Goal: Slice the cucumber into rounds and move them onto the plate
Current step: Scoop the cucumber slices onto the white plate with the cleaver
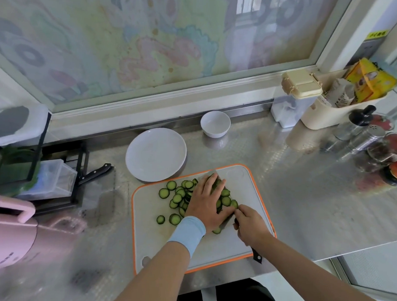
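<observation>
Both forearms are stretched forward from the bottom edge and angled in toward each other. The left forearm is bare up to a pale blue wristband worn at the wrist. The left hand is laid palm down and pressed flat on slices, its fingers held straight, close together and pointed away from the body. The right hand is set just beside it, nearer the body, knuckles up. Its fingers are curled round a knife, whose handle end is seen below the heel of the hand. Whether the two hands touch cannot be told.
</observation>
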The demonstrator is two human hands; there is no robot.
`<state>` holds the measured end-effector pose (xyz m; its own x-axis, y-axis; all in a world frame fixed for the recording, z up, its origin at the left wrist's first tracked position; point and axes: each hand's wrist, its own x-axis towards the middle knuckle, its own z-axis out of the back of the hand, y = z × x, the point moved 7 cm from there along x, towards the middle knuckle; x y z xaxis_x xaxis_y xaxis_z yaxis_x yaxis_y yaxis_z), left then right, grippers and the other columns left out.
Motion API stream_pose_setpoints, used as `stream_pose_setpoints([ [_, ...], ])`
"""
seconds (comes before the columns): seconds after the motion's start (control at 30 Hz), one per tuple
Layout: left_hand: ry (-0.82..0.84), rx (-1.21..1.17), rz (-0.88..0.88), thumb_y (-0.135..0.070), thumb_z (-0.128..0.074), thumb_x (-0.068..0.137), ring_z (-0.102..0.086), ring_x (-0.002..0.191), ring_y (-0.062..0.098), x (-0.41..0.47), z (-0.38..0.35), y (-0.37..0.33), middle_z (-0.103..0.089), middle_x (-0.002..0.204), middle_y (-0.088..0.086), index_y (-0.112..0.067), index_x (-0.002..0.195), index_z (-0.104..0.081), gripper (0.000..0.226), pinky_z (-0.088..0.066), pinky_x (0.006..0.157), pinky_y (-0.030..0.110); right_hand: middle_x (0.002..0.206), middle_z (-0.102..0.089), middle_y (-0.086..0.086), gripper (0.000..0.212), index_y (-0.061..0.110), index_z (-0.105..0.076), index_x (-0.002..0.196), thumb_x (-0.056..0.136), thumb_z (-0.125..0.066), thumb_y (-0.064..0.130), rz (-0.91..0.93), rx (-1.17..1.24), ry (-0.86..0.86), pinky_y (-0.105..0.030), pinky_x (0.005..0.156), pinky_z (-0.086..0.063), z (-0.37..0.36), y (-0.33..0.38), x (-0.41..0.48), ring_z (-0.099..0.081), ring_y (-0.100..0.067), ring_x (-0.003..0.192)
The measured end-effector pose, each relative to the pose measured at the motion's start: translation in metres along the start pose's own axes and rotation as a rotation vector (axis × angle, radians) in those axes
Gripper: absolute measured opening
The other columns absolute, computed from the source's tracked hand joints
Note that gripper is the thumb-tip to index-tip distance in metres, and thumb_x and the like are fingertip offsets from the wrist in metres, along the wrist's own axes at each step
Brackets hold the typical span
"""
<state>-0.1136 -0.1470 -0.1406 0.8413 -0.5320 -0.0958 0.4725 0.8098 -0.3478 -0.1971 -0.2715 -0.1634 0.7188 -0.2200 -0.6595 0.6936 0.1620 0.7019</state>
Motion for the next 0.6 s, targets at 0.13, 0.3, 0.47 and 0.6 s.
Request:
stream_pose_setpoints([
  [0.13,-0.062,-0.03,0.008,-0.07,-0.031,0.085,0.005,0.148,0.022,0.003,0.024,0.001,-0.002,0.161,-0.006,-0.03,0.153,-0.018,0.08,-0.006,0.121,0.041,0.064,-0.049,-0.009,0.029,0.014,-0.043,0.071,0.1,-0.037,0.017,0.043,-0.014,-0.01,-0.023,0.041,-0.028,0.003,0.027,-0.005,-0.035,-0.019,0.048],
  [0.3,-0.115,-0.004,0.044,-0.071,-0.029,0.084,0.003,0.148,0.02,0.014,0.06,0.026,-0.004,0.161,-0.006,-0.031,0.152,-0.021,0.079,-0.01,0.12,0.041,0.064,-0.049,-0.008,0.03,0.014,-0.042,0.07,0.1,-0.038,0.016,0.095,0.0,0.026,-0.023,0.041,-0.027,-0.011,0.076,-0.005,-0.034,-0.019,0.045],
  [0.47,-0.1,-0.015,0.153,-0.073,-0.026,0.086,0.006,0.147,0.017,0.032,0.091,0.077,0.003,0.161,-0.009,-0.035,0.153,-0.013,0.078,-0.003,0.121,0.038,0.067,-0.053,-0.01,0.027,0.012,-0.053,0.079,0.1,-0.039,0.019,0.138,-0.091,0.102,-0.026,0.04,-0.032,-0.044,0.133,0.021,-0.04,-0.02,0.044],
  [0.6,-0.039,-0.085,0.266,-0.067,-0.035,0.09,0.009,0.147,0.014,0.046,0.095,0.129,0.009,0.16,-0.015,-0.039,0.153,-0.008,0.074,-0.003,0.121,0.037,0.07,-0.056,-0.01,0.026,0.013,-0.056,0.082,0.101,-0.04,0.022,0.182,-0.228,0.155,-0.028,0.044,-0.037,-0.074,0.172,0.053,-0.046,-0.021,0.049],
])
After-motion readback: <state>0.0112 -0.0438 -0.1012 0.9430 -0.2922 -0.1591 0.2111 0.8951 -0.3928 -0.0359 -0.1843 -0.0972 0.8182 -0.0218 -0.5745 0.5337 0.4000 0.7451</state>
